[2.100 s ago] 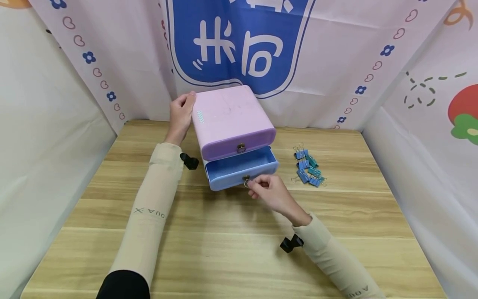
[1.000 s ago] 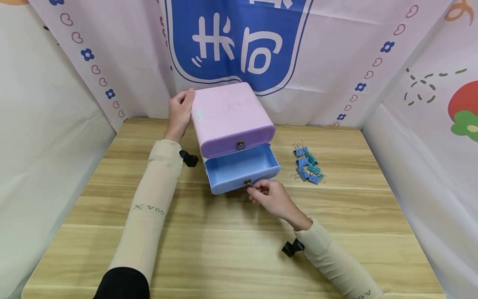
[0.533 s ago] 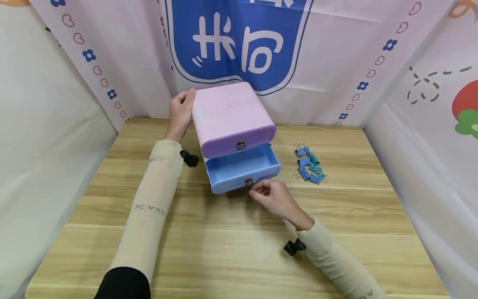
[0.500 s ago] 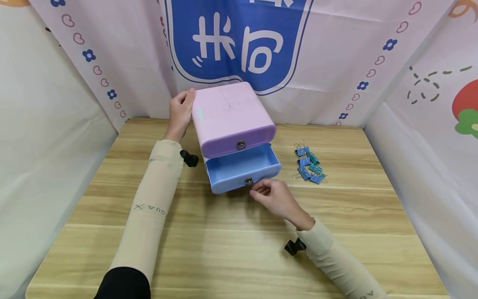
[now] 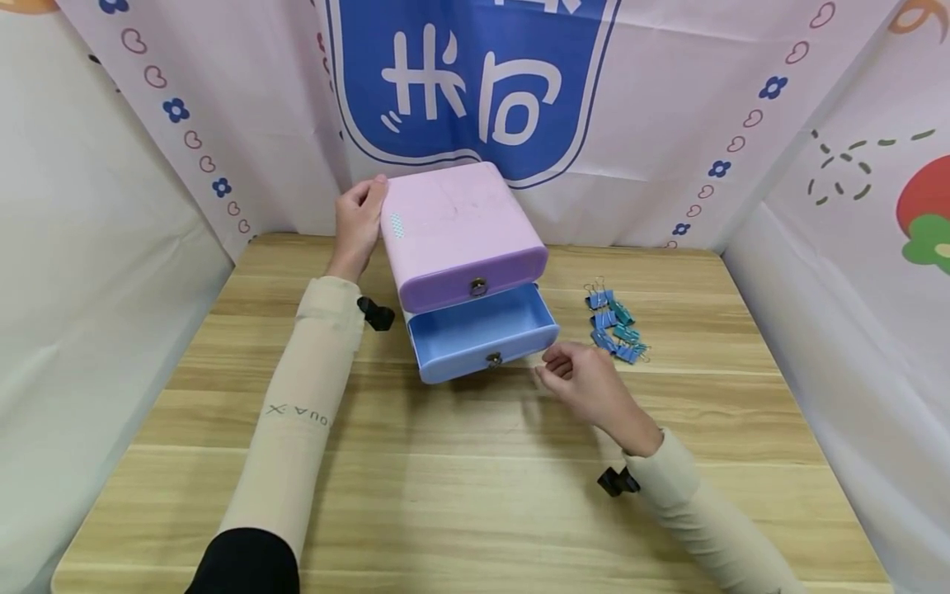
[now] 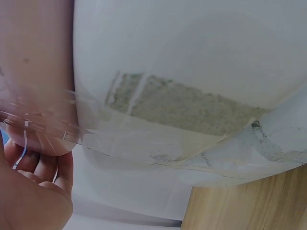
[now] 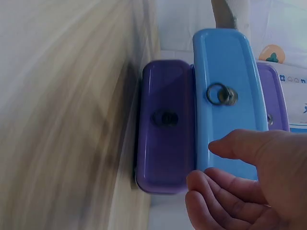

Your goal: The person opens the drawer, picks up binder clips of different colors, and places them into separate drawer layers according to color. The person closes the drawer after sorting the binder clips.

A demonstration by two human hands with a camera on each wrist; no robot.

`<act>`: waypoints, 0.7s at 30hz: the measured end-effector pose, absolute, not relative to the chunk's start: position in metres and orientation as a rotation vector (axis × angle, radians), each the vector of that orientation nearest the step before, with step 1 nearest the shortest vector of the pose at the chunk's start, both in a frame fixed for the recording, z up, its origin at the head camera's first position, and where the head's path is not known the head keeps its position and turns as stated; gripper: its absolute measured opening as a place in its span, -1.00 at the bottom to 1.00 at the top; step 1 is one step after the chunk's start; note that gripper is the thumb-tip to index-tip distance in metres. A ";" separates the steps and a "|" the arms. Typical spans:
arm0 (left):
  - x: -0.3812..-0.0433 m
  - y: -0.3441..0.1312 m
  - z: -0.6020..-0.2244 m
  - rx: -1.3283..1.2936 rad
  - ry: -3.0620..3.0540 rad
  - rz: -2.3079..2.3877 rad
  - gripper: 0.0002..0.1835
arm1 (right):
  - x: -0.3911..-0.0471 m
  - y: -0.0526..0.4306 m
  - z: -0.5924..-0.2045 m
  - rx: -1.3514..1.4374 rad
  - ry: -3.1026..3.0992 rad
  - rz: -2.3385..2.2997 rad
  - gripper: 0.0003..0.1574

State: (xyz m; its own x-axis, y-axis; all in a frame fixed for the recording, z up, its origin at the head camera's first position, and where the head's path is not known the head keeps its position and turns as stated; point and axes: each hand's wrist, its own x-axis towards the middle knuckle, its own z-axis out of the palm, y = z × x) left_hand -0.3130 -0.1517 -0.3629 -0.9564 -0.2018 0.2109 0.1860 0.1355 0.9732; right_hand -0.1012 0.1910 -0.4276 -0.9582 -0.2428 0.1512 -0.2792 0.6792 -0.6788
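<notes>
A small drawer box (image 5: 458, 221) with a pink top stands at the back of the table. Its blue middle drawer (image 5: 482, 322) is pulled out and has nothing inside; a brass ring pull (image 7: 220, 95) hangs on its front. Purple drawers, one above and a lower one (image 7: 165, 143) seen in the right wrist view, are closed. My left hand (image 5: 358, 223) grips the box at its back left corner, some fingers hidden behind it. Just off the blue drawer's right front corner is my right hand (image 5: 590, 384), fingers loosely curled, holding nothing.
Several blue and green binder clips (image 5: 616, 326) lie in a cluster on the wooden table (image 5: 460, 495), right of the box. Behind the box hangs a printed cloth backdrop (image 5: 631, 124), with white cloth walls on both sides.
The right hand drew the blue drawer further out by its ring, then released it and moved right, toward the binder clips. The left hand has stayed on the box.
</notes>
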 end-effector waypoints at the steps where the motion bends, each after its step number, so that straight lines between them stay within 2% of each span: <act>1: -0.313 -0.152 -0.363 0.016 -2.122 -1.893 -0.52 | -0.102 0.195 -0.427 0.442 -2.828 1.115 -0.79; 15: -0.312 -0.151 -0.360 0.020 -2.120 -1.928 -0.50 | -0.109 0.241 -0.418 0.372 -2.805 0.704 -0.73; 21: -0.312 -0.152 -0.361 0.032 -2.125 -1.926 -0.51 | -0.116 0.249 -0.420 0.386 -2.782 0.578 -0.77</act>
